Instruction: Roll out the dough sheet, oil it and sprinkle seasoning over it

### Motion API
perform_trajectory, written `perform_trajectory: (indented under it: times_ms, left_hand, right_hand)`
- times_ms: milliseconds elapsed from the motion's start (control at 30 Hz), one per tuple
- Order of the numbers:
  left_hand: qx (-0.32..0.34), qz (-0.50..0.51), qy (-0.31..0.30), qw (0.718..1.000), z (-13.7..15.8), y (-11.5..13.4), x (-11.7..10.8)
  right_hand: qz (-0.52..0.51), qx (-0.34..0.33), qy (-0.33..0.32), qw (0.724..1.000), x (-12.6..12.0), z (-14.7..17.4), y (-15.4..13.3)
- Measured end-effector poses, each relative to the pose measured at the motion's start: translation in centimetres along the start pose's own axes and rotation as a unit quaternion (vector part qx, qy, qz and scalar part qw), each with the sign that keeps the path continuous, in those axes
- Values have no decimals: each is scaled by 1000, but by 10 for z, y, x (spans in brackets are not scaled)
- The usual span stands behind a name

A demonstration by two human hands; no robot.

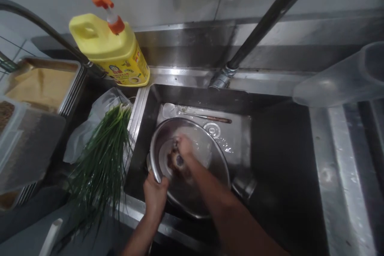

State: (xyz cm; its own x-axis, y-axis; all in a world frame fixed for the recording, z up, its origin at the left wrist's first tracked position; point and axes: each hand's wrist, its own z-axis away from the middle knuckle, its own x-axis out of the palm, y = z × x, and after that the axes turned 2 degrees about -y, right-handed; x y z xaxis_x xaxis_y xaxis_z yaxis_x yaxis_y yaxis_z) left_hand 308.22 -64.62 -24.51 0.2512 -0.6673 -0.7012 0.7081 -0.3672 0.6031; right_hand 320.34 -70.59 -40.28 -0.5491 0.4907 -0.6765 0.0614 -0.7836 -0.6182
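A round metal basin (222, 158) stands tilted in the sink (285, 160). My left hand (155, 192) is closed round its near left rim. Inside the basin, my right hand (184, 147) is closed and blurred by motion. Just below its fingers is a brownish, dark-spotted thing (174, 162), too smeared to name. Behind the basin, on the sink floor, lie a spatula (207, 117) with a brown handle and a round drain (212, 129). A small metal container (244, 186) sits right of the basin.
Left of the sink lie long green scallions (103, 156) on a plastic bag (81, 138). A yellow pump jug (111, 52) stands at the back left corner. A faucet pipe (258, 24) rises behind the sink. A clear plastic container (339, 80) lies on the right ledge; stacked trays (75, 84) are far left.
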Motion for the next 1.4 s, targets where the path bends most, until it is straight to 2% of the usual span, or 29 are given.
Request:
perform_trajectory:
  times_ms: [67,200,233,367,500,667,800,967,1100,1233,1333,1400]
  left_hand:
    - [-2,-18,29,999,-3,2,-2]
    - [15,-5,32,999,-19,2,-5]
    - [14,-4,28,999,-21,1,-5]
    - [-2,12,26,1000,-21,-2,-4]
    - [19,3,35,999,-24,-7,-3]
    - [5,12,27,1000,-24,-6,-1]
    - [9,0,28,1000,-22,-4,-2]
    - [-20,9,14,1000,-17,-2,-3]
    - [-5,9,12,1000,-15,2,-2]
    - [-12,1,9,1000,-16,3,-2]
    - [-5,-1,14,1000,-17,3,-2]
    - [-1,12,8,1000,-16,3,-2]
  right_hand:
    - [0,14,2,1000,3,3,-3]
    - [-21,-84,-16,996,14,24,-15]
    - [-22,-77,-21,997,14,25,-17]
    - [-11,30,-19,999,11,19,-21]
    - [-11,-60,-36,998,20,23,-25]
    - [32,20,-12,999,21,17,-17]
    - [16,-48,-43,998,19,17,-14]
    - [39,40,-38,998,13,15,-11]
    - [26,-28,-60,997,11,21,-11]
    - [35,29,-61,997,10,20,-9]
    - [21,-19,-74,997,10,20,-7]
    - [18,-20,-81,996,6,19,-5]
